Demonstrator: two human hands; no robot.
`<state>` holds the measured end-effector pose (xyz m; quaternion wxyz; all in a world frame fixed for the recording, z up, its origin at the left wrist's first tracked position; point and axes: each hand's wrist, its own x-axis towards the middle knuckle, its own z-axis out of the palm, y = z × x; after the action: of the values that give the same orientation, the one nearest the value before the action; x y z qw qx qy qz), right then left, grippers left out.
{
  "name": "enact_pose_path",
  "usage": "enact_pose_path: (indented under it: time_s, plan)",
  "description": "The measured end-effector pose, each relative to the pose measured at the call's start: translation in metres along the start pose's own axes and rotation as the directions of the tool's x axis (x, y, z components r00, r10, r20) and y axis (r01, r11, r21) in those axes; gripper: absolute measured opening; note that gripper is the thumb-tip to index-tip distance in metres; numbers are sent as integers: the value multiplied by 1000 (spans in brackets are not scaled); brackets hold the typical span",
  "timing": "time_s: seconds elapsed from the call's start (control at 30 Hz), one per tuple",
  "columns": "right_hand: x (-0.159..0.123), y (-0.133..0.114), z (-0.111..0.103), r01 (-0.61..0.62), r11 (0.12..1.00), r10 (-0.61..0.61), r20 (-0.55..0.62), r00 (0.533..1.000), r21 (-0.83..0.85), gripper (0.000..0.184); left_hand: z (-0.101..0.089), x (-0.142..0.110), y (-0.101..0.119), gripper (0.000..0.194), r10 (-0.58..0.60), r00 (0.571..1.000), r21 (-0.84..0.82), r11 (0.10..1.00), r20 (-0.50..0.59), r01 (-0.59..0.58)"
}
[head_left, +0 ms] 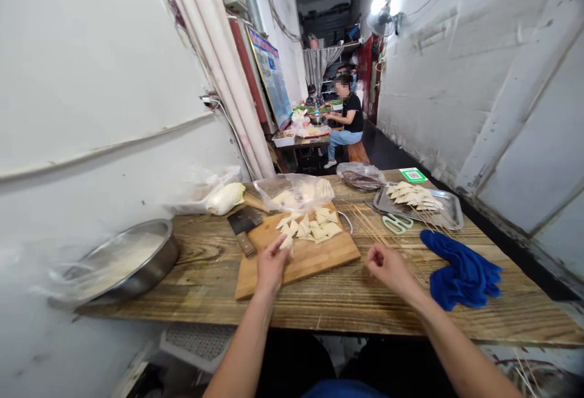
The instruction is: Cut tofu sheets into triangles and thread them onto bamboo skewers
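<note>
Left hand (271, 265) pinches a pale triangular slice (286, 243) near the tan wooden board's (314, 261) left edge; best press lightly; right hand's (387, 267) fingers curl together, nothing visible inside.

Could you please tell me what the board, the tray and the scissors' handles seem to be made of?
Board: smooth wood or bamboo, judging by its even tan surface.
Tray: shiny metal, perhaps stainless steel, given its silvery, reflective rim.
Handles: probably plastic, from their uniform pale green.

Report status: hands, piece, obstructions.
Left hand pinching pale triangular piece over rectangular wooden board. Right hand curled near thin tan skewers, contents unclear. Crumpled blue cloth rightward, not blocking.
</note>
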<state>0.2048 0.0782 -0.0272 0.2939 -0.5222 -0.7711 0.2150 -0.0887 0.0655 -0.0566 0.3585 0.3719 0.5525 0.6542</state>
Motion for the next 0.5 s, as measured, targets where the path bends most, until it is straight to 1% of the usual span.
enact_pose_path:
  time_s: [0.03,0.07,0.1,0.13,0.17,0.2,0.23,0.27,0.3,0.33,0.37,0.43,0.5]
  plan:
    - [-9,-5,9,21,998,-21,4,1000,64,12,5,-3,-2,41,-99,995,-121,987,31,103]
    - [-15,-9,19,31,996,-29,-21,999,80,13,10,-5,-3,36,-180,982,-222,957,54,188]
    - [-19,-14,28,33,998,-29,-55,998,61,14,14,-6,-4,30,-237,970,-303,922,52,241]
    - [-20,-17,37,27,999,-24,-102,994,28,15,18,-6,-5,24,-269,963,-370,893,22,258]
    - [-18,-18,43,17,1000,-15,-136,991,9,15,22,-5,-5,21,-270,962,-424,876,-42,228]
    - [-13,-17,47,-10,1000,11,-144,989,6,14,25,-5,-6,20,-263,957,-445,877,-126,182]
    - [-6,-13,48,-62,998,66,-171,983,30,14,26,-4,-7,21,-234,955,-436,890,-181,135]
    - [2,-6,46,-122,988,138,-201,970,91,13,27,-4,-8,24,-191,965,-416,904,-181,101]
    - [11,5,40,-197,964,235,-228,945,176,12,27,-5,-9,27,-164,976,-396,913,-143,95]
    - [19,17,32,-278,920,349,-255,902,277,10,26,-6,-10,31,-138,985,-384,919,-99,90]
    - [26,30,21,-325,866,441,-275,854,380,8,25,-7,-10,35,-121,991,-385,919,-57,90]
    - [33,55,-2,-348,843,500,-356,790,410,12,23,-10,-10,38,-111,994,-426,900,-25,90]
    - [33,75,-21,-361,845,516,-425,744,394,15,22,-12,-8,39,-125,992,-475,875,-29,97]
